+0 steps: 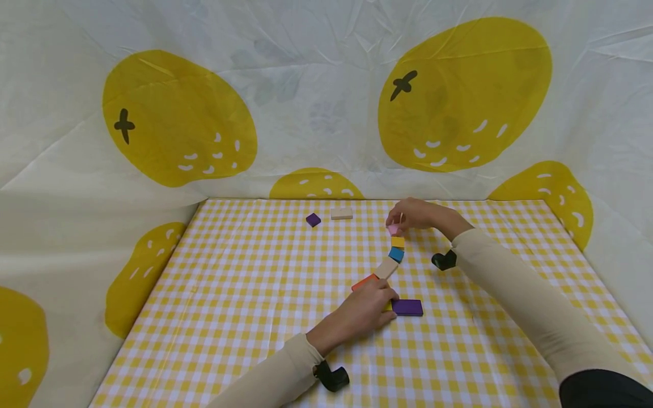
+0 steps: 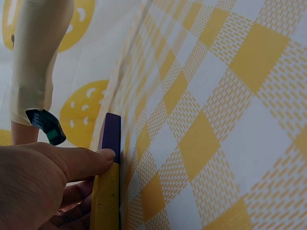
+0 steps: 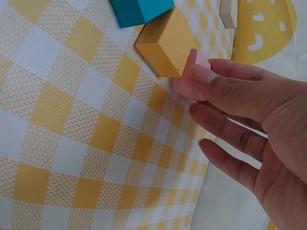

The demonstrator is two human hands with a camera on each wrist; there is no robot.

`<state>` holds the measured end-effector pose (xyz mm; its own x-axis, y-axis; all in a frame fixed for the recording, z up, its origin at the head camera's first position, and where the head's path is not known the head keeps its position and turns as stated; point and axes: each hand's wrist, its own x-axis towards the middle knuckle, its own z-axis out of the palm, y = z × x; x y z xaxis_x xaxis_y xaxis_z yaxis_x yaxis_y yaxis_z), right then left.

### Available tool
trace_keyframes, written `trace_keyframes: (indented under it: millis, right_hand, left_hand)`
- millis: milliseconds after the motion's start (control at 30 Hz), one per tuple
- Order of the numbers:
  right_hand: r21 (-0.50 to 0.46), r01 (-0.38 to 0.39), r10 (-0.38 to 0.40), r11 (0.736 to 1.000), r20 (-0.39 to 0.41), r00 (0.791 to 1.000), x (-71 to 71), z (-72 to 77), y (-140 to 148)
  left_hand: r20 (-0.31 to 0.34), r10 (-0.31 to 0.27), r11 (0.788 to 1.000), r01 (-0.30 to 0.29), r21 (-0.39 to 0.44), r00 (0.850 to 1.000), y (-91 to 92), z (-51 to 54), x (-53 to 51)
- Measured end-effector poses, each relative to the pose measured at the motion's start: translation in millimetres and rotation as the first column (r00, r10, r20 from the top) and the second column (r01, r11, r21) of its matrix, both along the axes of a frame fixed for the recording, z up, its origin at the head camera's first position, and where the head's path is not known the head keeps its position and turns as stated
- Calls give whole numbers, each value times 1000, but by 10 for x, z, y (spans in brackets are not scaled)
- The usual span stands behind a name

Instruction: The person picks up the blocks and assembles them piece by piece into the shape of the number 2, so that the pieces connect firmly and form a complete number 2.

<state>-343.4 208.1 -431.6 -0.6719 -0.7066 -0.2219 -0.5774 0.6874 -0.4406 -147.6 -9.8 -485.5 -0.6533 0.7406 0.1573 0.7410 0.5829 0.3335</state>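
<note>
My right hand point(image 1: 414, 214) pinches a small pink block point(image 3: 188, 81) between thumb and fingers at the far end of a curved row. Beside it lies an orange-yellow block point(image 3: 165, 40), then a blue block point(image 1: 396, 254), a beige block point(image 1: 386, 268) and an orange-red block point(image 1: 363, 282). At the near end my left hand point(image 1: 363, 309) grips a yellow block point(image 2: 105, 196), partly hidden beneath the hand in the head view. Its thumb lies at the joint with a purple block point(image 1: 408, 307), which meets the yellow one end to end.
A small purple block point(image 1: 313, 220) and a pale beige block point(image 1: 342, 213) lie apart near the table's back edge. Yellow checked cloth point(image 1: 229, 317) covers the table. A fruit-printed sheet point(image 1: 316, 85) hangs behind it and along the sides.
</note>
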Motion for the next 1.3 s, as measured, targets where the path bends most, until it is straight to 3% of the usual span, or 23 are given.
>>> trace_keyframes:
  millis: [1300]
  right_hand:
    - [1, 3, -3, 1000, 6, 1000, 94, -4, 23]
  left_hand:
    - [-8, 10, 1000, -10, -8, 1000, 4, -17, 6]
